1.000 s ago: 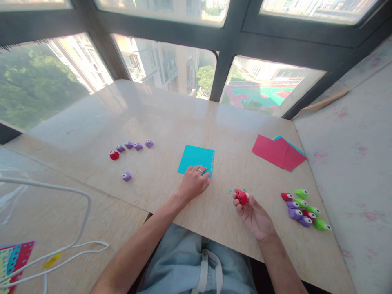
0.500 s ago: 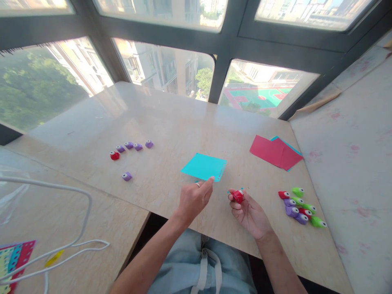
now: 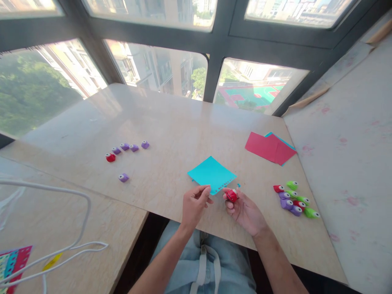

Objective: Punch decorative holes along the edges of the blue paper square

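A turquoise paper square [image 3: 211, 174] lies turned like a diamond in front of me, with a row of small punched holes along its near right edge. My left hand [image 3: 193, 203] pinches the sheet's near corner between thumb and fingers. My right hand [image 3: 243, 208] is closed round a small red paper punch [image 3: 231, 195], held just right of that corner, close to the punched edge. A few tiny turquoise scraps [image 3: 238, 185] lie beside the punch.
Red and blue sheets [image 3: 269, 148] lie at the back right. Several red, green and purple punches [image 3: 294, 200] cluster at the right. More purple punches and a red one [image 3: 125, 149] sit at the left. A white cable [image 3: 70, 245] loops over the left table. Windows rise behind.
My left hand lifted off the turquoise sheet, turned it clockwise and pulled it nearer, and now pinches its near corner. The right hand brought the red punch leftward to the sheet's edge.
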Demonstrator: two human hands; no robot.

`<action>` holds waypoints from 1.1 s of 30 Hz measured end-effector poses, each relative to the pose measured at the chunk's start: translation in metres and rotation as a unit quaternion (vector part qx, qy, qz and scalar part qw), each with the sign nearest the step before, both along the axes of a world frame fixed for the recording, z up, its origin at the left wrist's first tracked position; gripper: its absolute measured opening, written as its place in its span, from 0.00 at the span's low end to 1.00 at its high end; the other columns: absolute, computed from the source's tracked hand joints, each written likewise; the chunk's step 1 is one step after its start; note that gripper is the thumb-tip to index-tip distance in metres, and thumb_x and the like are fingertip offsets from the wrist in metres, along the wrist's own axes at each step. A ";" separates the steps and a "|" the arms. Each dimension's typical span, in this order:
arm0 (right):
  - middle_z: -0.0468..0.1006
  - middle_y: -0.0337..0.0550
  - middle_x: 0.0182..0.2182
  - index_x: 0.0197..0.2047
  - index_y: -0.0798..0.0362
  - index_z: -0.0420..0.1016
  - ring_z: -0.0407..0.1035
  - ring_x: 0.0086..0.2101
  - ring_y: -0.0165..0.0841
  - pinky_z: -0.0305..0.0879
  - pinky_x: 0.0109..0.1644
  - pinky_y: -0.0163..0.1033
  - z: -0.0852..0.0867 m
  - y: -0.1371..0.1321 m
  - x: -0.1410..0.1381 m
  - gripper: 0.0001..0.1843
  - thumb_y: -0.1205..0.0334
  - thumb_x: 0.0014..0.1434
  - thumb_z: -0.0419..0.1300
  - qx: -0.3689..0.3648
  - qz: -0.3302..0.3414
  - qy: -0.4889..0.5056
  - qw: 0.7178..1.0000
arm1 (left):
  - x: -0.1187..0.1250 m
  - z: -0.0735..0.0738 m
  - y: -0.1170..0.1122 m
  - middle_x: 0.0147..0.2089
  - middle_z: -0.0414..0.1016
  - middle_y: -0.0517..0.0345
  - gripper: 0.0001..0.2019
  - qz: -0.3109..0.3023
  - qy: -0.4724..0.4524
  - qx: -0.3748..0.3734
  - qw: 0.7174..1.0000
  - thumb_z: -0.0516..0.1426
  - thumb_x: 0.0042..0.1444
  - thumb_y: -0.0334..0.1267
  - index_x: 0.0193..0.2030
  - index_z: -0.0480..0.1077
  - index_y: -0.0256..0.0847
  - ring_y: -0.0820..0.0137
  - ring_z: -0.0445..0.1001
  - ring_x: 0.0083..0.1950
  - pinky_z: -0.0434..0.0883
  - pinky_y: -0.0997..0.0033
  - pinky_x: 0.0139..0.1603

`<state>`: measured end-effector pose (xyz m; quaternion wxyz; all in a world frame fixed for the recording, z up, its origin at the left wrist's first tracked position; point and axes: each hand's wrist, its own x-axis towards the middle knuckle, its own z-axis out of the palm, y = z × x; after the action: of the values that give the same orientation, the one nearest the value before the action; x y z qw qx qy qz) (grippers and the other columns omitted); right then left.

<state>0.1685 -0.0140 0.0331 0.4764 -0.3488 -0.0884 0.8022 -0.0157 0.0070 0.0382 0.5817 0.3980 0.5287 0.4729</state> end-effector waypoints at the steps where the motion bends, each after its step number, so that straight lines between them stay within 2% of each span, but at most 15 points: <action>1: 0.82 0.44 0.33 0.45 0.58 0.81 0.71 0.25 0.24 0.70 0.28 0.27 -0.001 0.000 0.000 0.21 0.53 0.54 0.72 0.000 -0.001 -0.001 1.000 | 0.001 -0.001 0.001 0.24 0.77 0.55 0.17 0.010 -0.023 -0.014 1.000 0.64 0.53 0.49 0.37 0.78 0.34 0.71 0.76 0.23 0.68 0.79 0.20; 3: 0.83 0.44 0.33 0.45 0.59 0.81 0.72 0.25 0.24 0.71 0.28 0.27 -0.002 -0.001 0.000 0.21 0.52 0.54 0.72 -0.003 -0.003 -0.003 1.000 | 0.002 -0.001 0.001 0.24 0.77 0.56 0.19 0.033 -0.066 -0.037 0.997 0.67 0.49 0.48 0.40 0.75 0.33 0.71 0.76 0.23 0.68 0.79 0.20; 5: 0.83 0.44 0.33 0.45 0.59 0.81 0.72 0.25 0.24 0.71 0.29 0.28 -0.003 -0.001 -0.001 0.21 0.52 0.54 0.72 -0.005 -0.005 -0.007 1.000 | 0.004 0.000 0.001 0.25 0.76 0.59 0.28 0.060 -0.109 -0.059 0.990 0.69 0.46 0.46 0.50 0.70 0.33 0.70 0.77 0.24 0.69 0.80 0.20; 8: 0.83 0.44 0.33 0.45 0.59 0.81 0.72 0.25 0.24 0.71 0.29 0.28 -0.005 -0.001 0.000 0.21 0.52 0.53 0.72 -0.007 -0.005 -0.012 1.000 | 0.008 0.004 -0.002 0.27 0.75 0.62 0.48 0.101 -0.165 -0.098 0.976 0.72 0.43 0.42 0.67 0.52 0.33 0.70 0.77 0.24 0.68 0.81 0.19; 11: 0.83 0.43 0.33 0.45 0.59 0.82 0.72 0.24 0.24 0.71 0.30 0.28 -0.005 -0.001 0.000 0.21 0.52 0.53 0.72 -0.008 -0.002 -0.014 1.000 | 0.013 0.009 -0.007 0.29 0.74 0.63 0.56 0.136 -0.205 -0.135 0.960 0.72 0.42 0.40 0.71 0.43 0.35 0.72 0.76 0.23 0.68 0.82 0.19; 13: 0.83 0.43 0.33 0.45 0.59 0.82 0.72 0.24 0.24 0.72 0.30 0.28 -0.005 -0.001 0.000 0.22 0.53 0.52 0.73 -0.010 0.000 -0.014 1.000 | 0.017 0.012 -0.010 0.30 0.75 0.62 0.55 0.155 -0.214 -0.148 0.953 0.72 0.43 0.40 0.71 0.43 0.37 0.74 0.75 0.22 0.67 0.82 0.18; 16: 0.84 0.44 0.34 0.46 0.58 0.81 0.73 0.25 0.24 0.72 0.31 0.27 -0.004 -0.002 0.001 0.22 0.54 0.51 0.73 -0.003 -0.001 -0.022 1.000 | 0.022 0.014 -0.012 0.32 0.76 0.60 0.49 0.172 -0.209 -0.152 0.951 0.72 0.43 0.42 0.66 0.50 0.36 0.75 0.74 0.20 0.66 0.83 0.17; 19: 0.84 0.46 0.37 0.46 0.56 0.81 0.74 0.27 0.25 0.72 0.32 0.27 -0.004 -0.003 0.002 0.21 0.54 0.51 0.74 0.011 -0.009 -0.046 0.999 | 0.026 0.012 -0.013 0.32 0.77 0.60 0.40 0.185 -0.187 -0.146 0.954 0.72 0.42 0.44 0.57 0.56 0.37 0.76 0.72 0.18 0.63 0.83 0.14; 23: 0.84 0.46 0.39 0.43 0.53 0.81 0.75 0.30 0.26 0.72 0.33 0.28 -0.003 -0.005 0.001 0.18 0.57 0.50 0.75 0.030 -0.023 -0.083 0.996 | 0.026 0.007 -0.013 0.30 0.78 0.59 0.34 0.197 -0.147 -0.133 0.960 0.72 0.40 0.46 0.45 0.56 0.40 0.77 0.68 0.14 0.57 0.83 0.11; 25: 0.83 0.44 0.38 0.42 0.52 0.81 0.75 0.31 0.27 0.72 0.34 0.28 -0.002 -0.005 -0.001 0.17 0.57 0.49 0.75 0.034 -0.028 -0.097 0.994 | 0.024 0.006 -0.014 0.29 0.78 0.58 0.33 0.189 -0.139 -0.130 0.963 0.72 0.40 0.46 0.45 0.57 0.39 0.76 0.69 0.14 0.58 0.83 0.12; 29: 0.81 0.39 0.34 0.41 0.52 0.81 0.74 0.31 0.27 0.72 0.33 0.28 0.001 -0.006 -0.007 0.19 0.57 0.46 0.77 0.032 -0.039 -0.127 0.991 | 0.023 0.008 -0.015 0.31 0.79 0.57 0.35 0.161 -0.151 -0.136 0.966 0.72 0.42 0.45 0.53 0.61 0.36 0.75 0.72 0.17 0.62 0.83 0.14; 33: 0.80 0.40 0.34 0.41 0.52 0.81 0.75 0.31 0.28 0.72 0.33 0.30 0.003 -0.006 -0.014 0.20 0.56 0.46 0.77 0.045 -0.049 -0.158 0.985 | 0.025 0.008 -0.013 0.33 0.78 0.57 0.25 0.134 -0.191 -0.162 0.959 0.70 0.42 0.49 0.40 0.69 0.35 0.75 0.74 0.19 0.64 0.81 0.15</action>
<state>0.1548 -0.0196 0.0358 0.5104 -0.4536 -0.1814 0.7077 0.0096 -0.0059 0.0461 0.6596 0.1260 0.5261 0.5218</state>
